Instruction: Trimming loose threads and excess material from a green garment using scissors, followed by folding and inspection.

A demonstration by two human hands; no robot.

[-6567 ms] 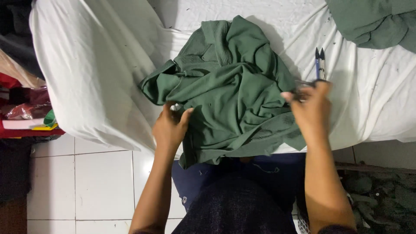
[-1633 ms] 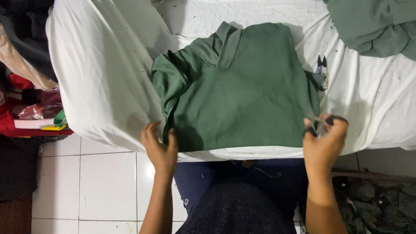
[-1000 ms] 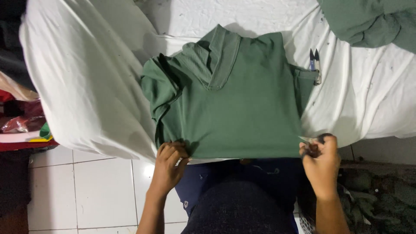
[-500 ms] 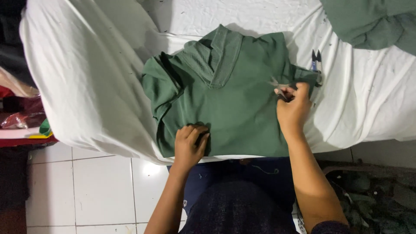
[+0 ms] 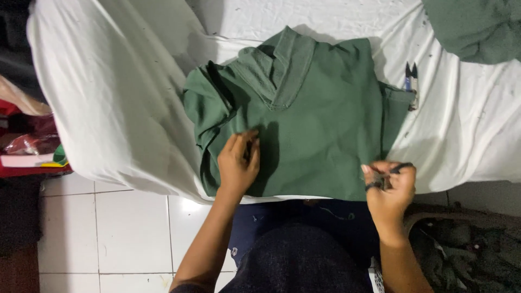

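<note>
We see a green garment (image 5: 320,119) spread flat on the white-sheeted tabletop (image 5: 119,97), its collar pointing away from us. Our left hand (image 5: 237,163) rests on the garment's lower left part, fingers curled loosely against the cloth. Our right hand (image 5: 389,184) sits at the garment's lower right corner, clenched around a small dark tool (image 5: 392,172). Small snips (image 5: 411,81) lie just beside the garment's right edge.

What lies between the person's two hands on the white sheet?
In the head view, only the flat lower part of the folded green cotton shirt lies between the left hand and the right hand, which holds a small dark tool.
</note>
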